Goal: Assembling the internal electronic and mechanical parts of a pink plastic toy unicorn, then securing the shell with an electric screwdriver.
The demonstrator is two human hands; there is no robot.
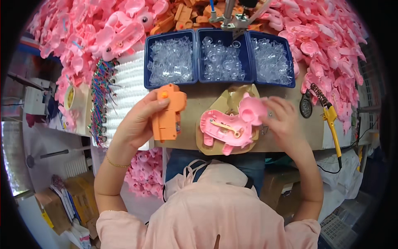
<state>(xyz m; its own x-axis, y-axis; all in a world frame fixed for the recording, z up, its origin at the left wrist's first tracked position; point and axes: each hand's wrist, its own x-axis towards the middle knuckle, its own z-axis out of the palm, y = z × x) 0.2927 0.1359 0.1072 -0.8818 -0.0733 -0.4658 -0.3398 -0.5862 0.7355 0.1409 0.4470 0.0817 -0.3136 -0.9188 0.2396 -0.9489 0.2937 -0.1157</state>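
My left hand point(143, 116) is closed on an orange plastic housing point(168, 118) with a rounded end and a small orange button, held upright above the bench. To its right, a pink animal-shaped toy shell half point(228, 130) lies hollow side up in a tan holding fixture point(203, 143). Inside its body sits a thin pale yellow rod-like part point(224, 126) with a ring at one end. The fingers of my right hand point(284, 120) are curled at the right edge of the shell's head, pinching it there; their tips are partly hidden and slightly blurred.
Three joined blue bins point(199, 79) hold clear plastic parts behind the fixture. Pink shells point(323, 54) are heaped at both sides, orange housings point(186, 16) at the back. Coloured wires point(101, 99) lie left. A yellow soldering iron point(331, 118) in a coiled holder stands right.
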